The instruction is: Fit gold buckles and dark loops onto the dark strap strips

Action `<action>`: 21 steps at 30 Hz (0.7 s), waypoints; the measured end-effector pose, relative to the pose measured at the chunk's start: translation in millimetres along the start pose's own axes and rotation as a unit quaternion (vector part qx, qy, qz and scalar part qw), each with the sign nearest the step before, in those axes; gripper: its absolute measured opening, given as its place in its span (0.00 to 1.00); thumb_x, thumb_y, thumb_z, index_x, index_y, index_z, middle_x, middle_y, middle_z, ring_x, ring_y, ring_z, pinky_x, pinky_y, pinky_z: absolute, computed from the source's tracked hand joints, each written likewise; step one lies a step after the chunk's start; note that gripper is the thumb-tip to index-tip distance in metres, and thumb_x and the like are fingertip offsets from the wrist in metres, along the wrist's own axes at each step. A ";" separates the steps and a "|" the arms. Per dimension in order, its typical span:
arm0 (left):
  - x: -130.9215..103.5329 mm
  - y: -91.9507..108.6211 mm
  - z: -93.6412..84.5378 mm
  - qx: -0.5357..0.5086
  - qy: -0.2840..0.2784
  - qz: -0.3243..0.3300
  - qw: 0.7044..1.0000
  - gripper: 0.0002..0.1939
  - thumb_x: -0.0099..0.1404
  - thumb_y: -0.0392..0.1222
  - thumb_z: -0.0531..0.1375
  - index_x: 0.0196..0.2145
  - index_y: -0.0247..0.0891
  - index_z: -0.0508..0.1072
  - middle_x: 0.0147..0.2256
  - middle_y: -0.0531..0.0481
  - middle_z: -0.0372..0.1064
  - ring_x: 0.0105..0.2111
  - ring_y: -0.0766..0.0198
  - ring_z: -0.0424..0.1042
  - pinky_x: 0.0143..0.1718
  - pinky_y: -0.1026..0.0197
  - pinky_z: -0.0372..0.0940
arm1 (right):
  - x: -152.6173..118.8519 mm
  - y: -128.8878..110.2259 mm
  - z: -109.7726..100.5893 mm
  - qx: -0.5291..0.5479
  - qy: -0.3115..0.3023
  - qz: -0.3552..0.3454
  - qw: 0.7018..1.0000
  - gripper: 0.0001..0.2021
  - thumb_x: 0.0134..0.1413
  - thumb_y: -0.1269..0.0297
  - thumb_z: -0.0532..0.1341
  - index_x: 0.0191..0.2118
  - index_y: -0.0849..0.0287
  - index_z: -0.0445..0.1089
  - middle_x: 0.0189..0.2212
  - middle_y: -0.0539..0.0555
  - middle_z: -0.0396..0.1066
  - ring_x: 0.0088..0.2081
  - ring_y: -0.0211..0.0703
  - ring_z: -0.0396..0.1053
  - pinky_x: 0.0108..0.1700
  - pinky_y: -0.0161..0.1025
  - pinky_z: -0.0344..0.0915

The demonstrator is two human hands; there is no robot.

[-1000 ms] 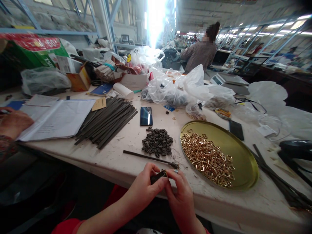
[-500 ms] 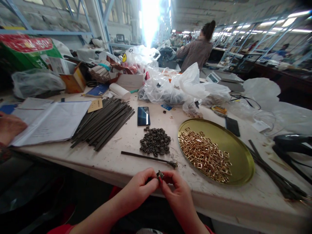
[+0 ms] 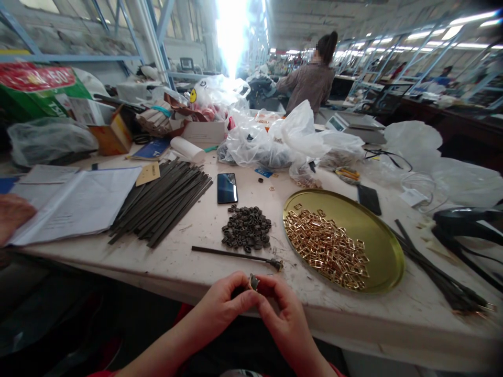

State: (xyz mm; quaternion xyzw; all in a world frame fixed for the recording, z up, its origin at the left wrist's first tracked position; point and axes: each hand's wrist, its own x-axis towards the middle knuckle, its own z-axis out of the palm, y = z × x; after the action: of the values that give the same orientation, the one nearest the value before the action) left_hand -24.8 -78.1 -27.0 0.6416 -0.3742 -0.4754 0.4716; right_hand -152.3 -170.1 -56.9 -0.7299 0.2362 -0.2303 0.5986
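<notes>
At the table's front edge, my left hand (image 3: 231,294) and my right hand (image 3: 281,299) meet, fingertips closed round a small dark piece with a metal buckle (image 3: 253,283). Most of that piece is hidden by the fingers. Just beyond them lies a dark strip (image 3: 231,254) with a buckle at its right end. Behind the strip is a pile of small dark loops (image 3: 247,228). A round gold tray (image 3: 379,246) to the right holds many gold rectangular buckles (image 3: 326,248).
Dark strips (image 3: 161,201) lie left beside open papers (image 3: 78,204), near another person's hand (image 3: 14,214). A phone (image 3: 227,188) is behind the loops. Plastic bags (image 3: 275,141) fill the back. More strips (image 3: 444,275) lie right. A person (image 3: 308,84) stands beyond.
The small piece has turned between my fingers, showing its buckle more clearly, and my fingertips have shifted closer together. The view has moved slightly, so the table's contents appear further left.
</notes>
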 end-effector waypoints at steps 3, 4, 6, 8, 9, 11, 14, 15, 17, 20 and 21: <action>-0.8 5.3 0.6 0.031 -0.006 0.031 0.999 0.18 0.63 0.54 0.50 0.32 0.35 0.66 0.30 0.52 0.62 0.33 0.64 0.60 0.34 0.64 0.56 | 0.0 -2.3 0.3 0.013 -0.018 0.004 1.000 0.12 0.53 0.58 0.58 0.42 0.55 0.64 0.36 0.51 0.67 0.38 0.40 0.65 0.41 0.37 0.62; -1.6 7.4 1.1 0.047 -0.006 0.033 0.998 0.18 0.64 0.54 0.49 0.32 0.35 0.66 0.30 0.52 0.62 0.32 0.64 0.61 0.34 0.64 0.56 | 0.5 -2.3 0.0 0.023 -0.021 0.014 0.999 0.12 0.52 0.57 0.59 0.41 0.56 0.64 0.35 0.51 0.67 0.37 0.40 0.65 0.40 0.37 0.62; -3.4 10.8 2.3 0.080 0.000 0.026 0.996 0.18 0.64 0.53 0.49 0.30 0.36 0.65 0.29 0.53 0.61 0.31 0.65 0.60 0.32 0.65 0.55 | 1.5 -1.9 -1.8 0.049 -0.022 0.042 0.998 0.12 0.52 0.55 0.59 0.40 0.56 0.65 0.34 0.51 0.67 0.36 0.40 0.65 0.39 0.37 0.62; -4.7 11.4 2.7 0.086 0.002 0.019 0.996 0.17 0.64 0.52 0.49 0.28 0.36 0.65 0.27 0.54 0.59 0.29 0.66 0.58 0.31 0.66 0.54 | 2.8 -2.0 -4.5 0.088 -0.024 0.073 0.993 0.13 0.52 0.53 0.58 0.40 0.56 0.66 0.34 0.50 0.67 0.36 0.40 0.65 0.40 0.37 0.62; -4.9 10.5 2.4 0.077 -0.003 0.020 0.997 0.17 0.64 0.52 0.50 0.28 0.36 0.65 0.27 0.55 0.59 0.29 0.67 0.58 0.31 0.66 0.54 | 3.4 -2.4 -6.0 0.109 -0.026 0.087 0.990 0.13 0.51 0.53 0.58 0.39 0.56 0.66 0.33 0.50 0.68 0.36 0.40 0.65 0.40 0.37 0.61; -4.5 6.8 0.8 0.047 -0.018 0.014 0.999 0.17 0.64 0.52 0.50 0.28 0.35 0.65 0.26 0.55 0.58 0.28 0.68 0.57 0.29 0.67 0.53 | 4.7 -3.5 -8.3 0.150 -0.032 0.121 0.981 0.14 0.50 0.52 0.60 0.37 0.56 0.67 0.32 0.50 0.69 0.36 0.40 0.65 0.41 0.37 0.62; -2.8 -0.1 -2.3 0.011 -0.036 -0.028 0.999 0.18 0.60 0.54 0.54 0.26 0.34 0.66 0.23 0.57 0.56 0.24 0.69 0.54 0.25 0.67 0.50 | 5.7 -4.2 -8.9 0.188 -0.046 0.156 0.969 0.15 0.44 0.53 0.65 0.35 0.56 0.68 0.30 0.48 0.69 0.34 0.39 0.66 0.38 0.36 0.62; -2.2 -1.8 -2.9 0.005 -0.034 -0.045 0.998 0.18 0.59 0.54 0.55 0.26 0.34 0.66 0.21 0.57 0.55 0.23 0.70 0.53 0.23 0.67 0.48 | 5.7 -4.2 -8.3 0.196 -0.051 0.159 0.966 0.15 0.42 0.54 0.66 0.36 0.56 0.68 0.30 0.48 0.69 0.34 0.39 0.66 0.38 0.35 0.62; -1.5 -3.5 -3.2 0.012 -0.018 -0.065 0.998 0.19 0.57 0.54 0.56 0.23 0.34 0.66 0.19 0.58 0.54 0.22 0.70 0.52 0.22 0.67 0.47 | 5.1 -4.1 -6.6 0.200 -0.056 0.152 0.966 0.15 0.43 0.55 0.66 0.37 0.55 0.68 0.31 0.48 0.69 0.33 0.39 0.66 0.37 0.35 0.63; -1.7 -1.3 -1.2 0.048 0.011 -0.057 0.997 0.19 0.56 0.54 0.56 0.22 0.34 0.64 0.20 0.58 0.55 0.23 0.70 0.53 0.23 0.67 0.48 | 3.1 -4.8 -4.1 0.182 -0.040 0.132 0.974 0.14 0.46 0.55 0.63 0.38 0.56 0.68 0.32 0.50 0.69 0.35 0.40 0.67 0.38 0.36 0.63; -1.9 0.4 -0.3 0.062 0.018 -0.055 0.996 0.18 0.56 0.54 0.56 0.22 0.35 0.63 0.20 0.58 0.54 0.23 0.70 0.53 0.23 0.67 0.48 | 2.3 -5.1 -3.5 0.168 -0.029 0.123 0.978 0.13 0.48 0.55 0.62 0.37 0.56 0.68 0.32 0.50 0.69 0.35 0.40 0.67 0.38 0.36 0.63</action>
State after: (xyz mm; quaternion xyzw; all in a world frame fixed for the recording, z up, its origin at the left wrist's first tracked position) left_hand -25.1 -76.3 -26.0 0.6977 -0.3588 -0.4645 0.4107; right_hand -152.3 -173.4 -51.1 -0.5907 0.2646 -0.1699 0.7431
